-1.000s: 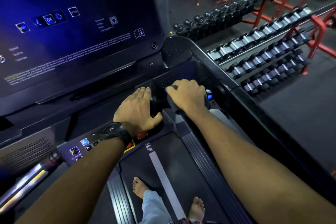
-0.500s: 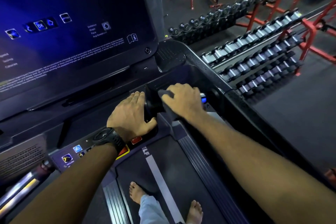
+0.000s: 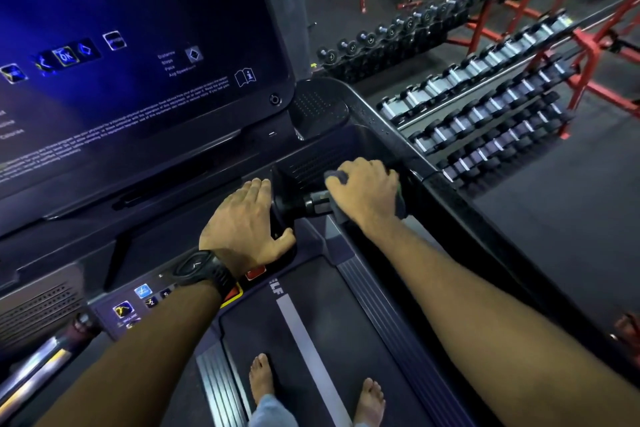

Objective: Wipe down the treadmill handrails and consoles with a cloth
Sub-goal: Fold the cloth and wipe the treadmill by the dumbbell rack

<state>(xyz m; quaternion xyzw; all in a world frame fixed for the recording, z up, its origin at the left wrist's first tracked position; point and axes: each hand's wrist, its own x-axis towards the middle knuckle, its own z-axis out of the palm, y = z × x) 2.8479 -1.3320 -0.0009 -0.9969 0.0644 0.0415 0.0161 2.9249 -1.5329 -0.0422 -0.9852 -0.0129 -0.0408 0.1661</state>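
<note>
Head view: ribbed dark belt point(image 3: 311, 350) lies nearest. Left hand point(image 3: 242, 229) rests flat, fingers straight, on the matte console ledge point(image 3: 173, 218). Right hand point(image 3: 367, 191) curls its fingers round a soft grey cloth point(image 3: 401, 206) wrapped on the short cylindrical handrail point(image 3: 317, 203). Farther off, the glossy screen point(image 3: 138, 28) likely awaits wiping.

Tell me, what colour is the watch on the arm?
The watch is black, strap and face alike; the head view, the only one, shows it.

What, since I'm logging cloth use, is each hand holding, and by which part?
The right hand grips a dark cloth, bunched under its palm, against the handrail grip. The left hand holds nothing; it rests flat on the console.
</note>
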